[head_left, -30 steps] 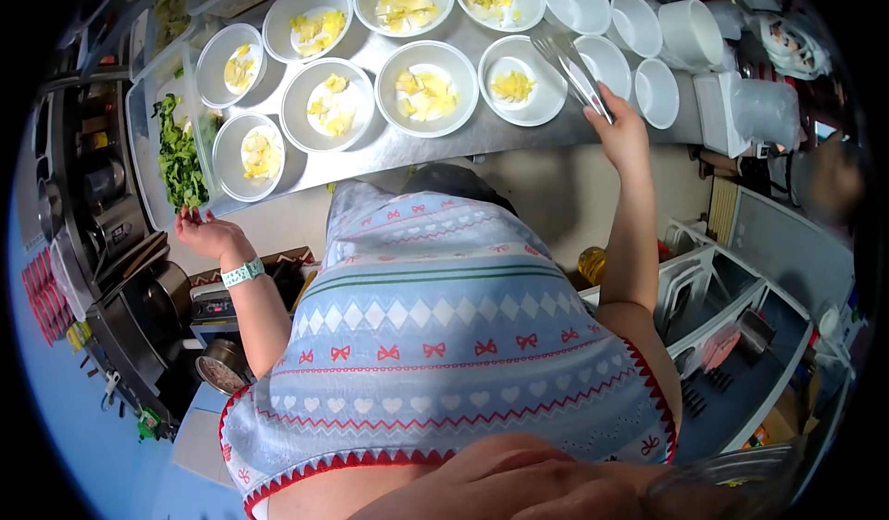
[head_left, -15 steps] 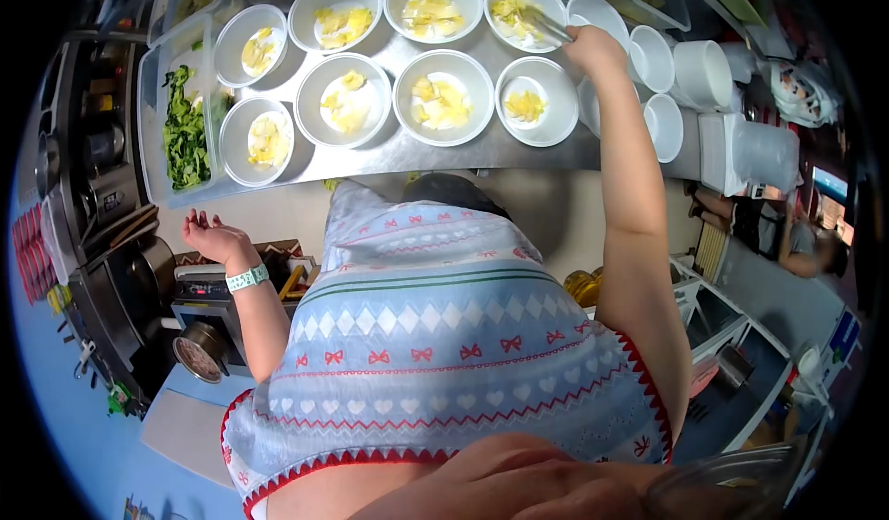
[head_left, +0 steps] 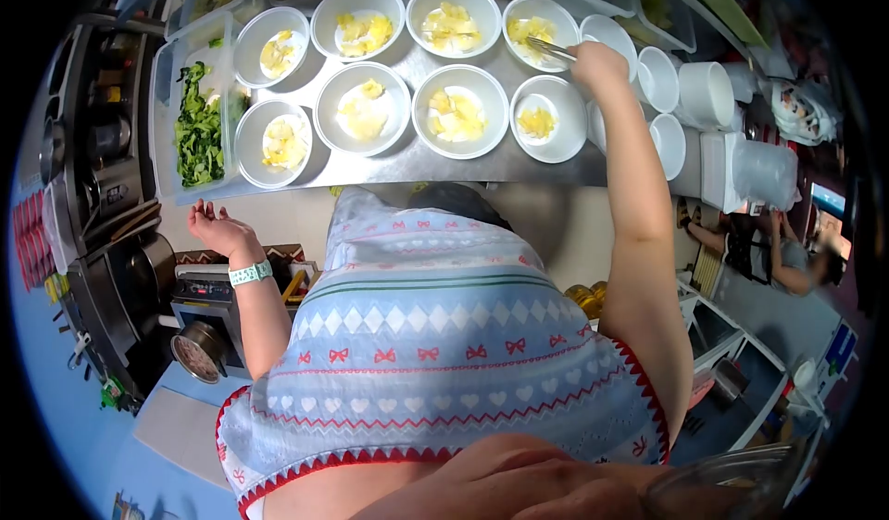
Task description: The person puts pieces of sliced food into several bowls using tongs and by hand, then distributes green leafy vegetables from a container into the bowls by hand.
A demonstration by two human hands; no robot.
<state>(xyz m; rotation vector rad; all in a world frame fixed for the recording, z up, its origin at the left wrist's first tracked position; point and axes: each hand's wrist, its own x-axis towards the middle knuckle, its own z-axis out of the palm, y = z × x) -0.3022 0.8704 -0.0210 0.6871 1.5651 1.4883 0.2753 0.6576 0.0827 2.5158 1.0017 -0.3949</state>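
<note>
My right hand (head_left: 600,64) grips metal tongs (head_left: 553,50), whose tips reach into the yellow pieces in the far right bowl (head_left: 542,9). The pieces look like chopped cabbage leaf, though I cannot be sure. More white bowls stand in two rows, each with some of the same yellow food, such as the near right bowl (head_left: 548,154) and the near middle bowl (head_left: 460,152). My left hand (head_left: 222,232) hangs in front of the counter edge, palm up, its fingers loosely curled and apart, holding nothing.
A clear tub of chopped greens (head_left: 200,131) stands at the counter's left end. Stacked white bowls (head_left: 706,89) and a lidded container (head_left: 764,170) crowd the right end. Clear bins line the back. Another person (head_left: 787,265) is at the far right.
The view has shifted a little, so the bowls appear further right and lower. My right hand keeps the tongs at the same far right bowl; my left hand stays off the counter.
</note>
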